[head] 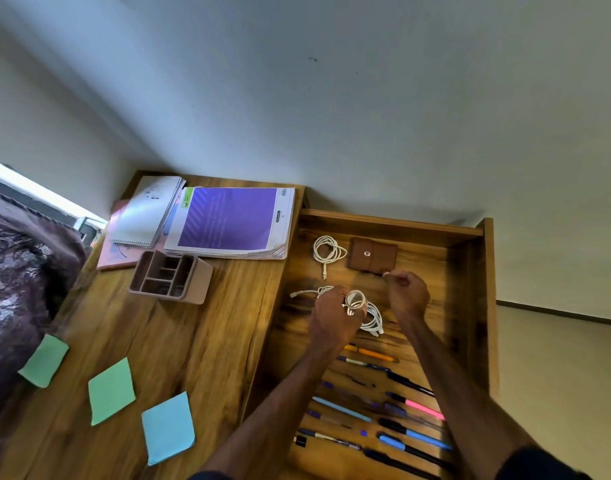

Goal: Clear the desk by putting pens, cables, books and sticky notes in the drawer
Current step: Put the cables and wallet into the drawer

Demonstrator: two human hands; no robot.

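Note:
The open wooden drawer [477, 258] lies to the right of the desk [179, 341]. Inside it, my left hand [331, 317] grips a coiled white cable [369, 317] and a small pale ring-shaped roll [356, 301]. My right hand [406, 294] hovers just right of it, fingers pinched shut, nothing clearly in them. Another coiled white cable [328, 252] and a brown snap pouch [372, 255] lie at the drawer's far end. Several pens [376, 407] lie in rows at the near end. On the desk are a purple notebook [229, 221], a white spiral notebook [148, 211], two green sticky notes [111, 391] and a blue one [168, 427].
A beige pen organiser [170, 276] stands on the desk in front of the notebooks. A pink book [115, 256] lies under the spiral notebook. Dark patterned fabric [23, 271] borders the desk's left side. A pale wall rises behind.

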